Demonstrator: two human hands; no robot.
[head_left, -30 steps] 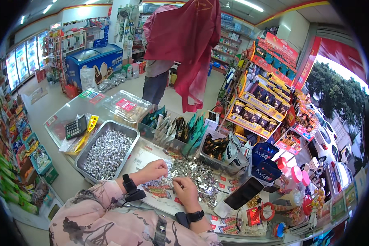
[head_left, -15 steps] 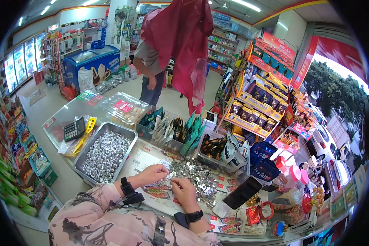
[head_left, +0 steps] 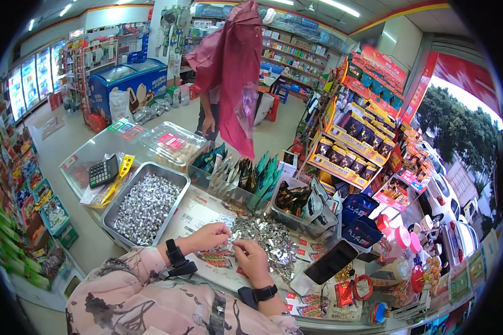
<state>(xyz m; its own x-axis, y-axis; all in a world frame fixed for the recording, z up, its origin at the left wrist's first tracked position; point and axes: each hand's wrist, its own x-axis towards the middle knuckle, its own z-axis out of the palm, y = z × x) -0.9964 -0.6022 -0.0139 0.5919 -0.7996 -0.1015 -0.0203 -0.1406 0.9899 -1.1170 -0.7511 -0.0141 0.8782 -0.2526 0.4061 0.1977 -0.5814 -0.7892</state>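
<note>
My left hand (head_left: 211, 237) and my right hand (head_left: 251, 259) are close together over the counter, each with fingertips pinched. Whatever they hold is too small or hidden to make out. Just beyond and to the right of them lies a loose pile of small flat silver pieces (head_left: 271, 240), some shiny like foil. A rectangular metal tray (head_left: 185, 180) to the left is filled with many small rounded silver pieces (head_left: 145, 209). Under my hands is a printed sheet or box top (head_left: 187, 220) on the counter.
Behind the pile stand clear bins of upright pouches (head_left: 265, 178). A phone (head_left: 332, 262) leans at the right. By the tray are a calculator (head_left: 103, 172) and a lidded clear container (head_left: 173, 142). Across the counter a person is mostly hidden by a dark red plastic sheet (head_left: 237, 84).
Across the counter, the dark red sheet and the person behind it have shifted left, uncovering more shelving. My two hands stay in nearly the same place, still pinched.
</note>
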